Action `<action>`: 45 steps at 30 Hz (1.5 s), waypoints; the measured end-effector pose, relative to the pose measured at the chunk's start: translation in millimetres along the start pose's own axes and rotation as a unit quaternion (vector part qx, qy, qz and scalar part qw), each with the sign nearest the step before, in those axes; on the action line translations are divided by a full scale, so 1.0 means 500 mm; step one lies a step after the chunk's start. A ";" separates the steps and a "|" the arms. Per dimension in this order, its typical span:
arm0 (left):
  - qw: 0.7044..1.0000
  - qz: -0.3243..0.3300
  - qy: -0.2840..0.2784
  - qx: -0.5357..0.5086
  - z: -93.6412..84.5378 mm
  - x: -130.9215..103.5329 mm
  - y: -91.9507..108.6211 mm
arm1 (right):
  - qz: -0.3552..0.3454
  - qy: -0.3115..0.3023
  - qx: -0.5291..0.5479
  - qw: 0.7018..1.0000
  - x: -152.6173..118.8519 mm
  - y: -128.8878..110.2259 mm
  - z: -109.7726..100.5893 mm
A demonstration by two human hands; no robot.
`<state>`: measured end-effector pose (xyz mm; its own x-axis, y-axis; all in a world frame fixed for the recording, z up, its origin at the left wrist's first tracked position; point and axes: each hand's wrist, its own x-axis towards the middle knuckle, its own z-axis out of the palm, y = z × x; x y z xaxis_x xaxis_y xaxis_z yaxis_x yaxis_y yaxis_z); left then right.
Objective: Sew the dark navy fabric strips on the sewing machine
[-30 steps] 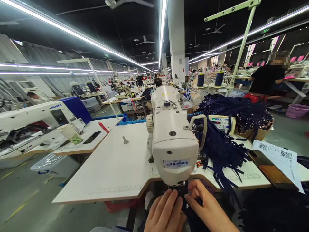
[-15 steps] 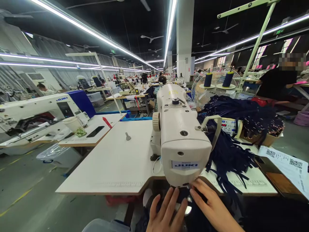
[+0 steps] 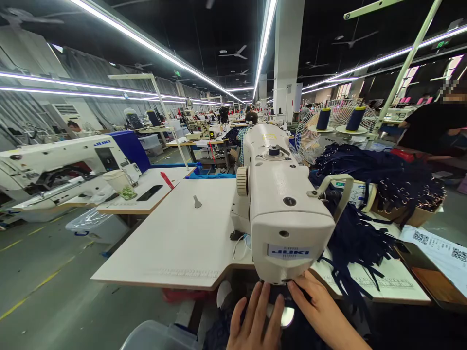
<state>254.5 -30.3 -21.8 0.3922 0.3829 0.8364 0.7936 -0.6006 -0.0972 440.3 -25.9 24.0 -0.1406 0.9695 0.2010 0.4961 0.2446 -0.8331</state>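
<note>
Dark navy fabric (image 3: pixel 288 323) is pressed flat beneath the head of the cream-white sewing machine (image 3: pixel 282 214), at the near edge of the white desk (image 3: pixel 175 243). The left hand (image 3: pixel 255 325) is laid with fingers spread upon the cloth, so it is kept taut; the right hand (image 3: pixel 321 311) is set just beside, fingertips under the machine's head, seemingly to steady it. A heap of navy strips (image 3: pixel 350 233) lies beyond the right fingers.

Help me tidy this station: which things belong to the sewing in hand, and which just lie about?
In use: left hand, right hand, sewing machine, dark fabric under the hands.

Lying about: cup, phone, red pen, fan.
</note>
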 end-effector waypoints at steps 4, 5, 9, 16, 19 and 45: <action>1.000 -0.015 0.016 0.009 0.001 0.004 0.010 | 0.001 -0.020 -0.005 1.000 0.003 -0.003 -0.002; 1.000 -0.019 0.014 0.014 0.000 0.007 0.012 | 0.004 -0.022 -0.005 1.000 0.003 -0.003 -0.002; 0.999 -0.035 -0.007 0.024 -0.006 0.015 0.020 | 0.013 -0.015 -0.012 1.000 0.001 -0.003 0.000; 0.998 -0.050 0.022 0.021 0.001 0.012 0.024 | 0.013 -0.007 -0.015 1.000 0.000 0.007 0.006; 0.998 -0.041 0.024 0.035 0.005 0.008 0.023 | 0.011 -0.012 -0.029 0.999 0.000 0.013 0.008; 0.994 -0.088 0.051 0.042 0.016 -0.007 0.026 | 0.102 0.037 0.090 0.990 -0.024 0.091 0.044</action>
<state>267.3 -33.9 -30.3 0.1984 0.4016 0.8940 0.8839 -0.4675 0.0138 445.7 -26.6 -27.3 0.0138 0.9986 0.0509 0.3463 0.0429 -0.9371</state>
